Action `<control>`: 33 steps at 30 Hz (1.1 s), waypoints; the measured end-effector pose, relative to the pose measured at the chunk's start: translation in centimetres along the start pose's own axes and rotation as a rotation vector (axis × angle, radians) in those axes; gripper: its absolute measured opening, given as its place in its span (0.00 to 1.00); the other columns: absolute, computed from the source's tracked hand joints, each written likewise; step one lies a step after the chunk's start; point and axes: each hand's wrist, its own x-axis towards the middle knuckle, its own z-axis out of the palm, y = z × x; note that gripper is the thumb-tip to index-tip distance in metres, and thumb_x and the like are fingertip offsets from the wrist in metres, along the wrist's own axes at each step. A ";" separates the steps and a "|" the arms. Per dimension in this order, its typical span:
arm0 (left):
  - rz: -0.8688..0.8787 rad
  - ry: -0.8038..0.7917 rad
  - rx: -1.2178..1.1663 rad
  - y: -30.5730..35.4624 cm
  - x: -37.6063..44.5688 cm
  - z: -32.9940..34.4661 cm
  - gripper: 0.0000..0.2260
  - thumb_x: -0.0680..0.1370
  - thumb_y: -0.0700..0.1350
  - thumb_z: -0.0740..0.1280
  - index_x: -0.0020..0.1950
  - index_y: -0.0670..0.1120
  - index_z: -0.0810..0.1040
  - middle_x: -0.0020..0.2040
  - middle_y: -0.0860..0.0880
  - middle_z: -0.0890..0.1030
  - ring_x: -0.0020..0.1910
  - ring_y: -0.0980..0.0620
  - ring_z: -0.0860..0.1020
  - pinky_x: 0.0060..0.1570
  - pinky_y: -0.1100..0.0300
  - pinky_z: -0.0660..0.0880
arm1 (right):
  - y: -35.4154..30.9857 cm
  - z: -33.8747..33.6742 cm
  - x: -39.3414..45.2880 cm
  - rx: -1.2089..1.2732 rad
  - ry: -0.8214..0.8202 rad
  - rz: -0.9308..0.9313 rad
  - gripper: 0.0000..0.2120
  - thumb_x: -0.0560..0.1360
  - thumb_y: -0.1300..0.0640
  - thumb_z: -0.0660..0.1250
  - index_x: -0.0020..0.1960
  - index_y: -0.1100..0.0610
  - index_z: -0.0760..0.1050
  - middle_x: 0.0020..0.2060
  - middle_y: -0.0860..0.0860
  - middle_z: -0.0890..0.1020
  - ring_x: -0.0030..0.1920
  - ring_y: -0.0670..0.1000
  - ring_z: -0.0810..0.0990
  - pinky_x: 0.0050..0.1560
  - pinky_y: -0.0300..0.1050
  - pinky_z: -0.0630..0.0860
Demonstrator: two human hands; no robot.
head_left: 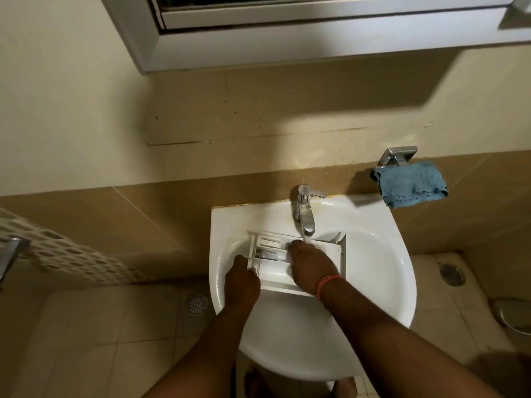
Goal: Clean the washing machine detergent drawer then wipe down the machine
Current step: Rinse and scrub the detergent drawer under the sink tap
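The right hand (311,270) covers the middle of the detergent drawer (273,255), and its fingertips blur in the running water, so their grip cannot be told. The left hand (241,280) hides the drawer's near left corner. A perforated white basket (71,254) runs off the left edge; a round metal object (514,314) is cut by the right edge.
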 end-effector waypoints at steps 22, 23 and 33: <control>-0.006 -0.045 -0.053 -0.8 -2.2 0.9 0.01 0.80 0.39 0.63 0.50 0.42 0.72 0.42 0.46 0.78 0.41 0.47 0.79 0.44 0.50 0.79 | -5.6 -1.9 1.9 0.883 0.031 -0.019 0.19 0.82 0.64 0.57 0.72 0.59 0.69 0.71 0.54 0.71 0.72 0.54 0.67 0.73 0.47 0.64; -0.006 -0.044 -0.051 -0.9 -2.2 0.9 0.01 0.80 0.39 0.62 0.51 0.42 0.72 0.42 0.45 0.79 0.42 0.47 0.79 0.43 0.52 0.77 | -5.6 -1.7 1.7 0.509 -0.010 -0.221 0.21 0.82 0.62 0.56 0.75 0.58 0.64 0.76 0.54 0.64 0.76 0.55 0.60 0.75 0.48 0.57; -0.020 0.025 -0.016 -0.1 -2.1 1.2 0.03 0.81 0.41 0.62 0.53 0.43 0.71 0.45 0.46 0.78 0.45 0.47 0.78 0.47 0.55 0.75 | 0.9 0.2 -2.4 -0.067 -0.115 0.402 0.32 0.81 0.45 0.43 0.75 0.64 0.61 0.78 0.63 0.52 0.77 0.66 0.51 0.75 0.57 0.49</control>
